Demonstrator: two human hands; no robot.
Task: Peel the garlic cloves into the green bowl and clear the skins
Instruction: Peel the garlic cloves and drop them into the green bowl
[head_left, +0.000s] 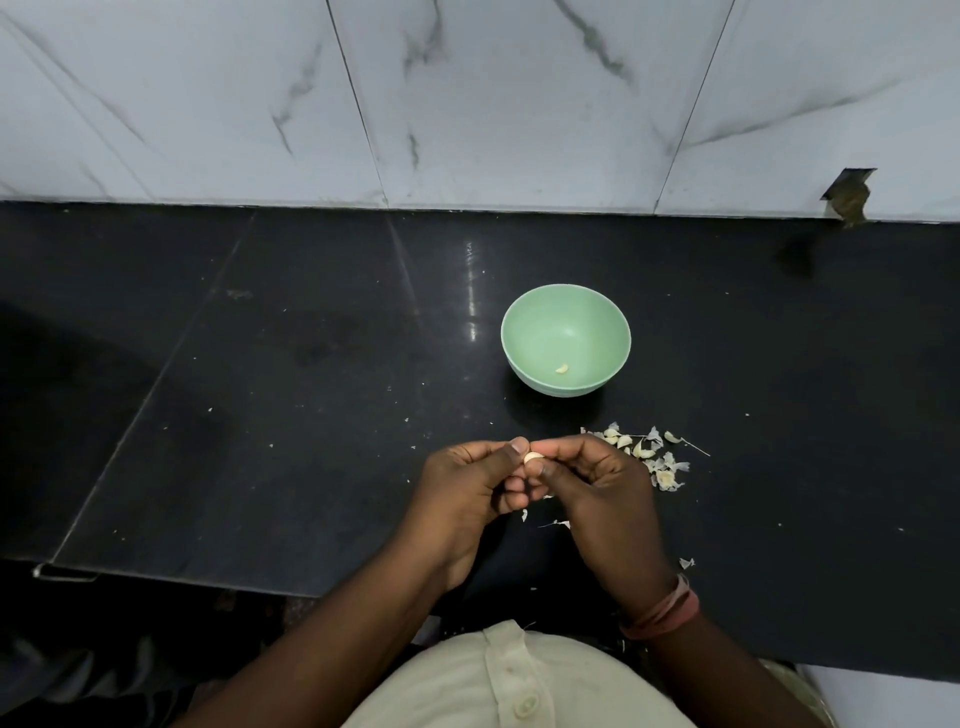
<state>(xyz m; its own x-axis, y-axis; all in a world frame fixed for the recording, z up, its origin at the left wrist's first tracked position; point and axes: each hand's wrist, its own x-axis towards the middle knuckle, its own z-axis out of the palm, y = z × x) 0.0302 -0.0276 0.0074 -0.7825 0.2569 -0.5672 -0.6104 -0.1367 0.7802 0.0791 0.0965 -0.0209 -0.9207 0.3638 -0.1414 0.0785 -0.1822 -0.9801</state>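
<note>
Hands, two: left hand (467, 480) and right hand (592, 480) both pinch one pale garlic clove (533, 458) between curled fingertips above the black polished counter (311, 364). Green bowl (565, 339), one, round, smooth, holding one peeled clove (562, 369). Papery skins and cloves pile (649, 454), one, just beside the right hand.

The green bowl (565, 340) sits upright at frame centre, holding one peeled clove (561, 369). Garlic cloves and skins (647, 454) lie scattered right of centre, below it.
</note>
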